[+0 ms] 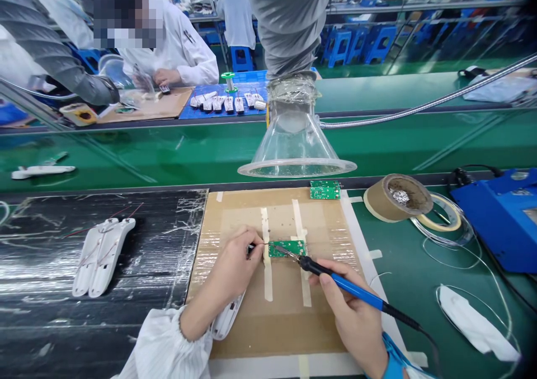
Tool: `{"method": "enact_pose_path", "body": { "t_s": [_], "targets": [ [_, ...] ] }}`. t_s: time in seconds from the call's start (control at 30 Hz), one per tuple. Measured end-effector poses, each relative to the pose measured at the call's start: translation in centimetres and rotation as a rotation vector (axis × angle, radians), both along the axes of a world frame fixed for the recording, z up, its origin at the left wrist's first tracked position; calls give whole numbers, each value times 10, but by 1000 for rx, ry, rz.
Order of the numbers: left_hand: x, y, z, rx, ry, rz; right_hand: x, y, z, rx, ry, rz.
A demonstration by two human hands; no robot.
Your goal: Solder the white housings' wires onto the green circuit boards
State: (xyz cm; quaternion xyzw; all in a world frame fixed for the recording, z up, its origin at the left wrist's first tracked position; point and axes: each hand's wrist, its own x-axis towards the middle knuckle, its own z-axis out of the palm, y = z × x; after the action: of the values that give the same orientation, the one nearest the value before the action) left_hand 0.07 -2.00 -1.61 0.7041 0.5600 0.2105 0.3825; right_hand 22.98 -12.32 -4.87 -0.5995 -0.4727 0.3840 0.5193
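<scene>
Well left of the left hand [235, 263] lie two white housings [103, 256]. That hand pinches a thin wire [257, 245] against the left edge of the green circuit board [287, 249], just beyond its fingertips. The right hand [356, 318] grips a blue soldering iron [356, 290], its tip touching the board. A tape roll [398, 198] sits beyond the right hand.

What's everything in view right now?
green circuit boards: 2, green, mid-mat and far edge
brown cardboard mat: 1, brown, centre
clear plastic funnel: 1, clear, above mat
brown tape roll: 1, brown, right of mat
blue soldering station: 1, blue, far right
white plastic shells: 2, white, left
blue-handled soldering iron: 1, blue, tip on mid-mat board
thin wire: 1, dark, at that board
left hand: grip on thin wire
right hand: grip on soldering iron
</scene>
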Motion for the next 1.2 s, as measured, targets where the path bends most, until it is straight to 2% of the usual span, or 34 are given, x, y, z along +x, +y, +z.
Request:
{"method": "enact_pose_path", "body": {
  "t_s": [0.23,0.43,0.63,0.9,1.2],
  "targets": [
    [1,0,1,-11,2,-2,-1,0,0,25,23,-38],
    [0,0,1,-10,6,3,-2,-1,-3,-37,53,-58],
    [-1,-1,-1,1,-14,7,1,1,-3,-14,15,21],
    [1,0,1,6,0,16,-1,4,4,26,17,2],
    [1,0,0,29,20,7,0,1,-2,-17,22,-5]
  ]
}}
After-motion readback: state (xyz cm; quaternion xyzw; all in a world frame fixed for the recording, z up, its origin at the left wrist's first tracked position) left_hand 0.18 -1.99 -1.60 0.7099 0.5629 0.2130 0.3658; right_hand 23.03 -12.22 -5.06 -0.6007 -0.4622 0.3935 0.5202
